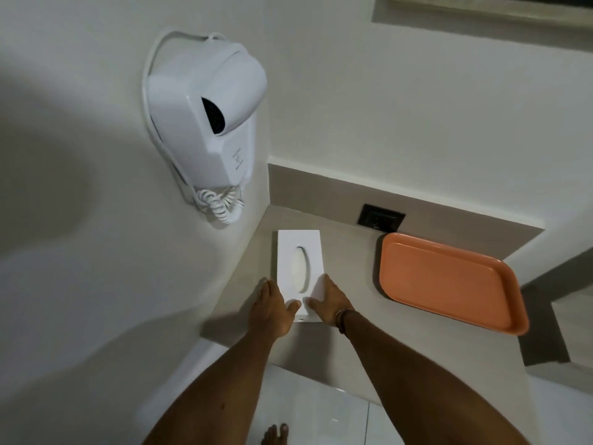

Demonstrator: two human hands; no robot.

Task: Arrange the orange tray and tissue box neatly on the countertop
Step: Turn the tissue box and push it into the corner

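Note:
A white tissue box (298, 248) with an oval slot lies flat on the beige countertop (346, 261), near the left wall corner. My left hand (272, 308) clasps its near left side and my right hand (327, 300) its near right side, thumbs resting on the top. The box's near end is partly covered by my hands. An empty orange tray (449, 281) lies to the right of the box, apart from it, angled toward the counter's front right edge.
A white wall-mounted hair dryer (205, 123) with a coiled cord hangs on the left wall above the counter. A black power socket (380, 216) sits in the backsplash behind the tray. The white tiled floor (321, 412) and my toes lie below the counter's front edge.

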